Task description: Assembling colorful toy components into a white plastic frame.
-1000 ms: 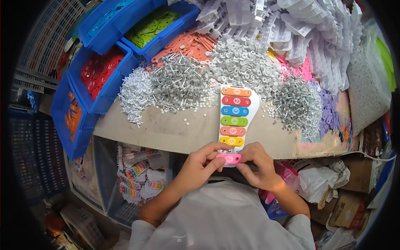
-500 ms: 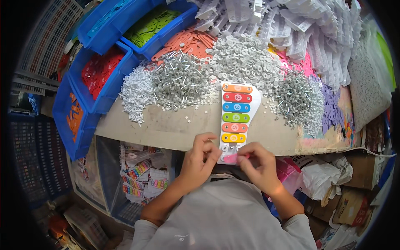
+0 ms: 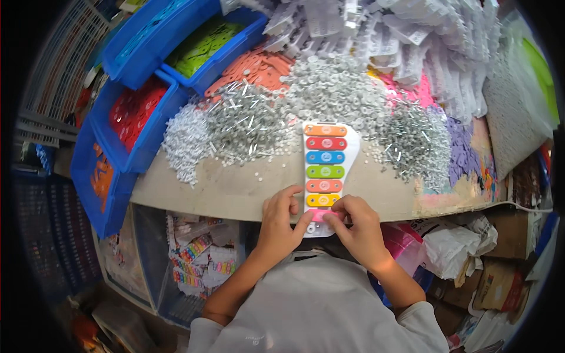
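Note:
A white toy xylophone (image 3: pixel 348 154) lies upright before me at the table's front edge, its lower end reaching past that edge. Orange, red, blue, green, coral and yellow bars run down it. Just below the yellow bar (image 3: pixel 321 200) a pink bar (image 3: pixel 318 215) lies across the base. My right hand (image 3: pixel 357 222) pinches the pink bar's right end with thumb and finger. My left hand (image 3: pixel 281 220) is closed at the base's left edge, fingers curled and thumb against the pink bar's left end. Below that bar a bare end of the base shows.
Heaps of grey washers (image 3: pixel 335 85), metal pins (image 3: pixel 244 120), more pins (image 3: pixel 406 141) and small white pieces (image 3: pixel 182 138) spread across the table (image 3: pixel 235 191). Blue bins (image 3: pixel 123 159) with coloured bars stand left. White plastic bases (image 3: pixel 412 41) pile up behind; purple bars (image 3: pixel 463 153) lie right.
The pink bar has moved up from the base's lower end to lie level beneath the yellow bar. My left thumb has come in to its left end. The whole view has shifted slightly.

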The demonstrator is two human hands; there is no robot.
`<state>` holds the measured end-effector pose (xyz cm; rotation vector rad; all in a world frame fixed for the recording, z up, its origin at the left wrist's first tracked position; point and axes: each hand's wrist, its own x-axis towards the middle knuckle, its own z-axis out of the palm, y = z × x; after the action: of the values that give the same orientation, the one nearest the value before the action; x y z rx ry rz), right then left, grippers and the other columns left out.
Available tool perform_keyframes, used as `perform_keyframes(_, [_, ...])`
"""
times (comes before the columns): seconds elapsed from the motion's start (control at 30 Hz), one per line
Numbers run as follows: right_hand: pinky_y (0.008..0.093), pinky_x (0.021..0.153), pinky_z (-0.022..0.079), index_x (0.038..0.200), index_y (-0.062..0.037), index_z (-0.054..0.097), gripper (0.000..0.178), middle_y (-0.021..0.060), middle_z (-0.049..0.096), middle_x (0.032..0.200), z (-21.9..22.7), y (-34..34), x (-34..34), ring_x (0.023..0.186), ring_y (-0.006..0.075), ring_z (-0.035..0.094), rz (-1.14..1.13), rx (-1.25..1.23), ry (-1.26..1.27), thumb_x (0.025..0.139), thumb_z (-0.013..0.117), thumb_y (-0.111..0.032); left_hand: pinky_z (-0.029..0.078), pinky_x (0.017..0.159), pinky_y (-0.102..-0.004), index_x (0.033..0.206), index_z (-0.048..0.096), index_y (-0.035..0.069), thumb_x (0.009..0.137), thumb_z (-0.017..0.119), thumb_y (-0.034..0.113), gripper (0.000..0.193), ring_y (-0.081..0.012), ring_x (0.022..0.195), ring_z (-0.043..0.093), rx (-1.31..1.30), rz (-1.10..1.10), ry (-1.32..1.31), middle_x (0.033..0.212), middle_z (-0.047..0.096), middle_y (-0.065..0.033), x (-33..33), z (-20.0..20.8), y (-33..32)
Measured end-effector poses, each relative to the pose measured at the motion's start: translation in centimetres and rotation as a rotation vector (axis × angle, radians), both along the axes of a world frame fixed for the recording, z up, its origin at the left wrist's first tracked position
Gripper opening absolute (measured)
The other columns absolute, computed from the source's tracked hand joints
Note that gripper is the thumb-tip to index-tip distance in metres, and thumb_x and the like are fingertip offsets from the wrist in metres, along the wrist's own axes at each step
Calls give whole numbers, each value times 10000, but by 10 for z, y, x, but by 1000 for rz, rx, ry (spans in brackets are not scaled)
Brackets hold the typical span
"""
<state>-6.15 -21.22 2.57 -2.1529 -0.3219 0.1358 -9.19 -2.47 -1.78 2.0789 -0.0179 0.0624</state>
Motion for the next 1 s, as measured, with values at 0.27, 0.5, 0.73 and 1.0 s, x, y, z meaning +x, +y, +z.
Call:
perform_keyframes(0.27, [265, 548, 419, 825, -20, 553, 333, 22, 535, 653, -21, -21, -1, 597, 78, 479, -108, 77, 266, 833, 852, -165, 394, 879, -387, 1307, 540, 45, 824, 780, 99, 542, -222, 845, 502, -63, -17, 59, 830, 529, -36, -3, -6, 1])
perform_keyframes(0.5, [357, 667, 489, 938, -3, 654, 75, 120, 647, 824, -4, -94, 59, 723, 230, 621, -452, -225, -451, 958, 658, -75, 410, 822, -384, 1353, 520, 63, 648, 955, 273, 855, -235, 854, 490, -8, -75, -25, 885, 544, -41, -21, -7, 14])
perform_keyframes(0.73, [480, 837, 505, 1035, -26, 722, 153, 174, 704, 995, -1, -260, 183, 913, 374, 637, -497, -684, -650, 907, 657, -78, 444, 836, -390, 1367, 501, 57, 633, 962, 205, 880, -247, 916, 510, 132, -205, -97, 942, 566, -61, -21, -10, 11])
perform_keyframes(1.0, [428, 760, 535, 933, -1, 717, 147, 167, 728, 867, -15, -273, 216, 823, 337, 698, -452, -616, -302, 818, 723, -91, 420, 813, -400, 1311, 556, 65, 639, 960, 218, 799, -246, 894, 536, 132, -196, -207, 908, 606, -45, -22, -7, 10])
